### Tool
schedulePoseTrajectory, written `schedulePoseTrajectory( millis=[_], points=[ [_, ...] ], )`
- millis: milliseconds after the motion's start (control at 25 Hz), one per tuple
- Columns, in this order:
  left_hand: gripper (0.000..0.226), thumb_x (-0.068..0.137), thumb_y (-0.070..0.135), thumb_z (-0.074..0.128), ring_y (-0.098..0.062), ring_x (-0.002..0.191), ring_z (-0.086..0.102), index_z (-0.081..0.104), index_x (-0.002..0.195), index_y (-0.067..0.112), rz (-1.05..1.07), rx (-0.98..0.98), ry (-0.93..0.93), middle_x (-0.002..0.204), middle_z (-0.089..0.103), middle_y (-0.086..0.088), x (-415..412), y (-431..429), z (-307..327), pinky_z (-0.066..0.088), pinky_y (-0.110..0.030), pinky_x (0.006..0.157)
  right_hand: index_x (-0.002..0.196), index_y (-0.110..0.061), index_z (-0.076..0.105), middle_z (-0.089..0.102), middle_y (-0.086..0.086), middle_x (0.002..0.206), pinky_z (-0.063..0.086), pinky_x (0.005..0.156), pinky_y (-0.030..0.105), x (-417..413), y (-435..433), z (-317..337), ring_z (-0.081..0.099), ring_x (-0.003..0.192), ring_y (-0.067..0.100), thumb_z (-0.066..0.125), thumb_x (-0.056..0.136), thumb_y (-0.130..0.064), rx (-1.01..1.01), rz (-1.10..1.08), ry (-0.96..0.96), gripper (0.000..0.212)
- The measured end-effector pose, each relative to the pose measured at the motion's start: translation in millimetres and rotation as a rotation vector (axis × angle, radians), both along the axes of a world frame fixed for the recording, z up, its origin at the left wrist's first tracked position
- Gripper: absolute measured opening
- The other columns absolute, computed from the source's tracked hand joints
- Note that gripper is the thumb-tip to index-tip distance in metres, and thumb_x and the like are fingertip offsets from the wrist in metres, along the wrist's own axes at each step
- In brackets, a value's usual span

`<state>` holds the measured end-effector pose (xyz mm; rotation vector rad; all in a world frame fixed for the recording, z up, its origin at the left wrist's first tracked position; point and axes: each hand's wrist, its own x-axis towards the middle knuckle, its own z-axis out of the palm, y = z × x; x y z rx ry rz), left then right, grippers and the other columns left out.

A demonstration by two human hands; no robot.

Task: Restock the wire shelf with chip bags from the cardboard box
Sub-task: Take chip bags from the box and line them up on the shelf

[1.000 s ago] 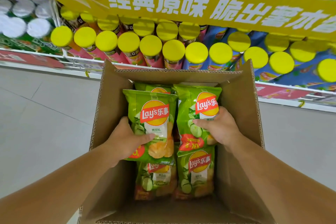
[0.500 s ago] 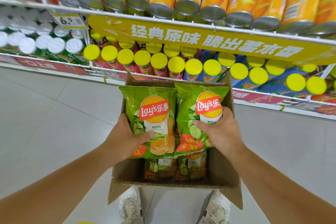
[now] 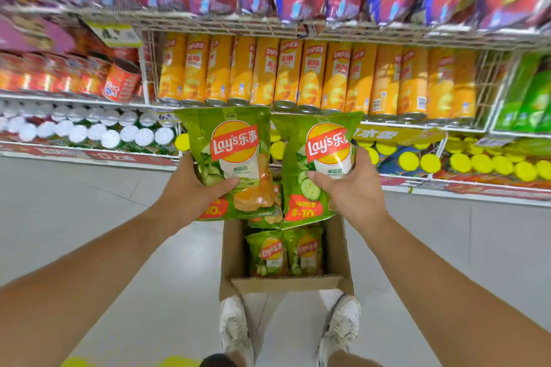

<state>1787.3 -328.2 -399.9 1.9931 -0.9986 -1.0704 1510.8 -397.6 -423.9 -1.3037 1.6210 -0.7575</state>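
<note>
My left hand [image 3: 190, 191] grips a green Lay's chip bag [image 3: 232, 155] by its lower left side. My right hand [image 3: 351, 188] grips a second green Lay's chip bag [image 3: 316, 158] by its lower right side. Both bags are upright, side by side, held in the air above the open cardboard box [image 3: 340, 250] on the floor. More green bags [image 3: 283, 253] lie inside the box. The wire shelf [image 3: 298, 27] rises in front of me, with rows of chip bags on top and orange cans [image 3: 298, 74] below.
Yellow-lidded cans [image 3: 477, 164] and white-lidded cans [image 3: 89, 131] fill the low shelves. Green packs [image 3: 527, 98] stand at the right. Red cans [image 3: 119, 80] sit at the left. My white shoes [image 3: 235, 328] stand just behind the box on the grey floor.
Both hands have lifted the two bags up out of the box. My view has tilted up, bringing higher shelves into sight, and the box now sits lower and smaller below the bags.
</note>
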Motion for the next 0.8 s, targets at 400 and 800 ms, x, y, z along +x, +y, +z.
schedulePoseTrajectory(
  millis=[400, 800],
  points=[
    [0.063, 0.072, 0.025, 0.088, 0.02, 0.08, 0.057, 0.049, 0.122, 0.023, -0.13, -0.309, -0.077, 0.102, 0.061, 0.02, 15, -9, 231, 0.045, -0.004, 0.069, 0.102, -0.03, 0.051, 0.068, -0.013, 0.09, 0.057, 0.074, 0.036, 1, 19, 252, 0.067, 0.08, 0.006, 0.093, 0.066, -0.036, -0.258, -0.114, -0.027, 0.056],
    [0.08, 0.062, 0.049, 0.089, -0.002, 0.105, 0.065, 0.049, 0.128, 0.029, -0.327, -0.509, -0.008, 0.117, 0.067, 0.013, -10, -58, 374, 0.051, -0.036, 0.098, 0.102, -0.027, 0.054, 0.069, -0.01, 0.089, 0.048, 0.065, 0.026, -23, 7, 401, 0.066, 0.078, 0.005, 0.091, 0.068, -0.034, -0.49, -0.259, -0.04, 0.051]
  ],
)
